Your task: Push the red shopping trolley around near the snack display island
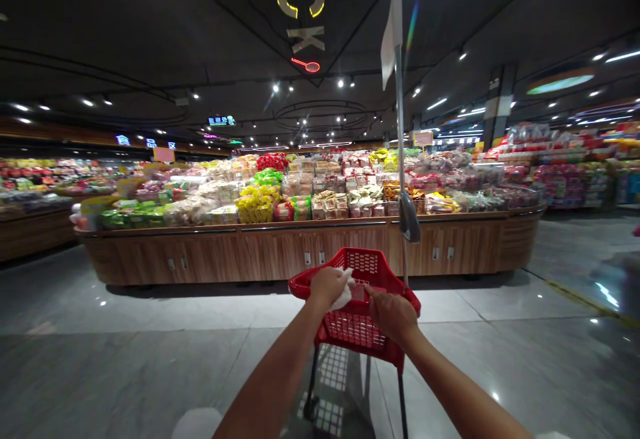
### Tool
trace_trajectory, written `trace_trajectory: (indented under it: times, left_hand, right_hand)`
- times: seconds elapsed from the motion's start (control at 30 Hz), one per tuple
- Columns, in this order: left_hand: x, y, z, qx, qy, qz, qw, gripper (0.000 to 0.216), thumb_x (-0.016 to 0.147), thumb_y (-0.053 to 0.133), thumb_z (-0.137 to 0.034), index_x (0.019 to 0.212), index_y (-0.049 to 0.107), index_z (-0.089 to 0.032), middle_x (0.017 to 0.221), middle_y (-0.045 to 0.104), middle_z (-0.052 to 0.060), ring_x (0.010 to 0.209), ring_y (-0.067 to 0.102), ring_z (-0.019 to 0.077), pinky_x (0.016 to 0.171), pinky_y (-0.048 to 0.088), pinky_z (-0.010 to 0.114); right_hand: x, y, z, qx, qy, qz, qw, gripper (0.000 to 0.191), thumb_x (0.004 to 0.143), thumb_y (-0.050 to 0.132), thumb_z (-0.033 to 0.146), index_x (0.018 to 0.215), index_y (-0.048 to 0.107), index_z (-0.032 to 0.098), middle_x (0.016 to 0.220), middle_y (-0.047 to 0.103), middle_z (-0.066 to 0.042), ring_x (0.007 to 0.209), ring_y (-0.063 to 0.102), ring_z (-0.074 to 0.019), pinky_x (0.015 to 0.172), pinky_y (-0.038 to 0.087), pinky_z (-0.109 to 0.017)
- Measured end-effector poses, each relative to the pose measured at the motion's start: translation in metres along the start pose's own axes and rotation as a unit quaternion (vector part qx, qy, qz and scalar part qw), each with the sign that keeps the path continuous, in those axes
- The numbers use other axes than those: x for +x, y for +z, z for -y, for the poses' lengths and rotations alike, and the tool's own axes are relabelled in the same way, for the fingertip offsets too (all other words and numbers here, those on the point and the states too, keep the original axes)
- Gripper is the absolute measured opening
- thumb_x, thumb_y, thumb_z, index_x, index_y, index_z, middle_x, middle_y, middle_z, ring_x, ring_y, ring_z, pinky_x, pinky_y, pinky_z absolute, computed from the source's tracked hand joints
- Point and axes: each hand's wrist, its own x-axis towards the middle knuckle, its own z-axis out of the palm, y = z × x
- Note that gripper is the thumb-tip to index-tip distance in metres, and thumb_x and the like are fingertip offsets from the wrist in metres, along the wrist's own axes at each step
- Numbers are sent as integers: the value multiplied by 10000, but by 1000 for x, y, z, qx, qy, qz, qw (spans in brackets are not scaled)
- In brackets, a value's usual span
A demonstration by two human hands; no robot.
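A red shopping cart (357, 329) with a mesh basket stands right in front of me. My left hand (327, 287) is closed around a crumpled white cloth or tissue (344, 295) at the left part of the cart's handle. On the right part of the handle, my right hand (393, 312) has its fingers curled, and one finger points inward along the bar. The handle surface under both hands is partly hidden. A metal pole (400, 125) with a white flag-like panel at its top rises from the cart's right side.
Beyond the cart runs a long wooden display counter (270, 252) heaped with packaged goods. Another counter (35, 225) stands at the left, and stacked goods (565, 165) are at the far right. Glossy grey tiles (200, 352) cover the floor; a yellow strip (585, 299) crosses it.
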Motion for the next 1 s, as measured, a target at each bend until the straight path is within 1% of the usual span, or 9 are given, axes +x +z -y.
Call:
trace_trajectory:
  times: [0.1,0.2,0.3,0.4,0.47,0.57,0.73,0.87,1.0]
  left_hand:
    - [-5,-10,38,28,-41,-5,999,514,963,337,-495,839,752,-217,819,730,75,840,665,206,750,478,286]
    - [-22,-3,63,14,52,-82,995,408,970,371,-378,897,736,-211,867,721,84,869,653,201,801,487,305]
    - [-38,16,57,-35,151,-164,974,340,973,384,-327,994,706,-220,935,704,85,906,639,197,857,495,337]
    - [-48,37,26,-59,153,-206,965,298,961,425,-325,967,700,-211,896,687,88,882,636,206,841,511,356]
    - [-53,48,2,-75,149,-217,962,275,951,451,-318,906,699,-206,850,671,83,837,632,201,797,519,342]
    - [-55,57,-24,-120,176,-185,959,258,936,473,-307,830,684,-202,819,651,66,785,620,186,738,522,317]
    - [-49,63,-21,-182,200,-118,955,257,942,443,-281,969,687,-205,986,675,75,911,625,197,841,523,338]
    - [-35,76,-11,-167,165,-95,967,269,933,467,-293,1066,687,-215,1102,674,84,1041,606,219,957,486,356]
    - [-21,90,-19,-161,163,-72,971,253,919,467,-250,979,710,-215,1070,687,68,1016,612,202,943,490,335]
  right_hand:
    - [-1,2,-15,9,-8,4,1000,413,959,374,298,1317,576,263,840,739,-74,652,671,-191,542,352,-256]
    - [2,8,-45,30,-8,7,999,404,951,399,291,1308,584,265,874,749,-75,685,681,-188,570,379,-251]
    - [7,11,-86,73,-24,15,997,393,944,412,258,1293,592,272,917,752,-61,719,682,-178,640,434,-257]
    - [13,3,-113,151,-54,3,987,373,941,387,218,1200,653,246,1009,735,-69,884,674,-196,794,481,-308]
    - [16,-10,-107,196,-52,-32,979,364,946,371,232,1132,684,227,1112,698,-87,1045,626,-211,899,469,-341]
    - [15,-28,-64,248,-55,-45,966,378,969,347,298,1178,653,221,1176,660,-91,1071,607,-201,918,466,-339]
    - [4,-31,1,262,37,-16,964,406,984,329,323,1305,542,197,1220,641,-106,1064,616,-197,874,456,-300]
    - [0,-24,3,155,67,-5,986,330,954,419,320,1102,663,153,1027,711,-114,1011,628,-229,1003,345,-372]
    - [3,-27,0,63,91,55,992,364,930,449,314,791,722,118,809,726,-144,818,653,-246,881,373,-373]
